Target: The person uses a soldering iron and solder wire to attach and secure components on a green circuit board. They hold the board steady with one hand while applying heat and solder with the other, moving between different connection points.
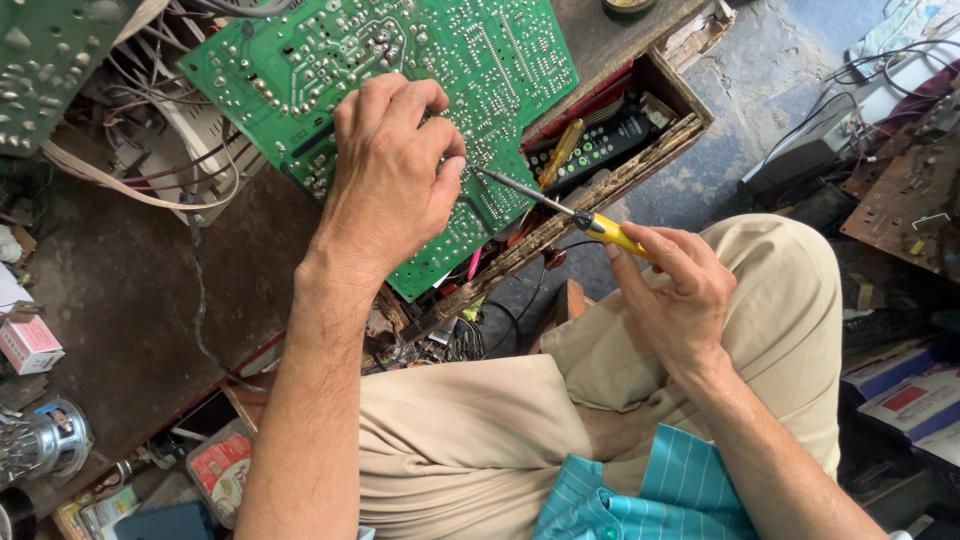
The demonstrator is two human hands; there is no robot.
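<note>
A cluttered repair bench [130, 300] seen from above, with a seated person soldering a green board.

Nearest are the person's tan trousers [470, 440] and teal striped shirt [650, 495]. The right hand [675, 285] is closed narrowly around the yellow handle of a soldering iron [560, 208], its thin tip reaching left to the board's edge. The left hand [395, 175] rests on the green circuit board [400, 90], fingers curled and pinched together near the tip; whether they hold solder wire cannot be told. Beyond lies an open wooden drawer [610, 150] with a remote control [600, 145]. The hot tip sits just beside the left fingers, so a slip could burn them or bridge neighbouring joints.
</note>
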